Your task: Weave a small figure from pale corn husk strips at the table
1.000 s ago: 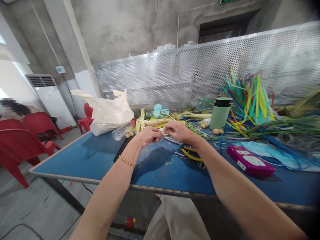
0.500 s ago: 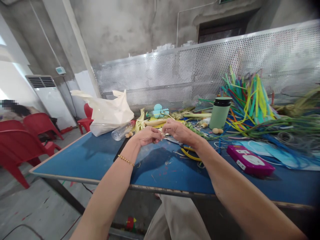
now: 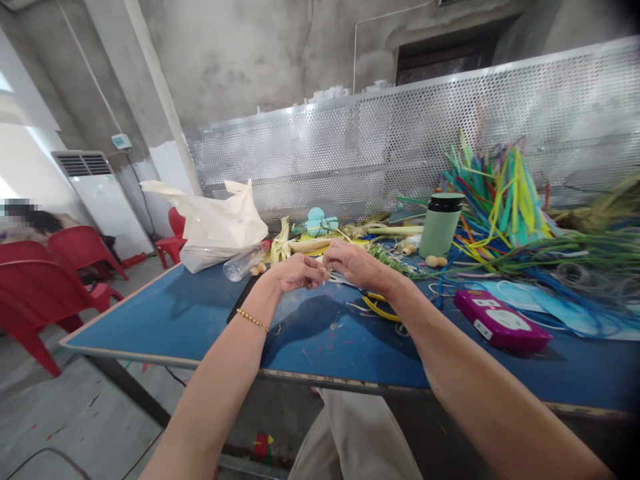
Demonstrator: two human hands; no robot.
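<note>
My left hand point(image 3: 299, 272) and my right hand point(image 3: 354, 263) meet above the middle of the blue table point(image 3: 320, 327). Both are closed, fingertips pinched together around something small and pale that I cannot make out. Just under my right wrist lies a tool with yellow handles point(image 3: 381, 308), partly hidden by the arm. Behind the hands are pale dried husks point(image 3: 313, 246) and a light-blue cut-out piece point(image 3: 320, 222). A dark flat object point(image 3: 241, 300) shows beside my left wrist.
At the left stand a white plastic bag point(image 3: 220, 223) and a clear bottle point(image 3: 243, 264). To the right are a green canister point(image 3: 441, 227), a magenta power strip point(image 3: 500, 320), light-blue masks point(image 3: 530, 300) and bundled coloured strips point(image 3: 510, 200). A person point(image 3: 35, 223) sits beyond red chairs point(image 3: 45, 280).
My right hand's fingers have shifted slightly left and down, closer to the left fingertips. My left hand stays in almost the same place.
</note>
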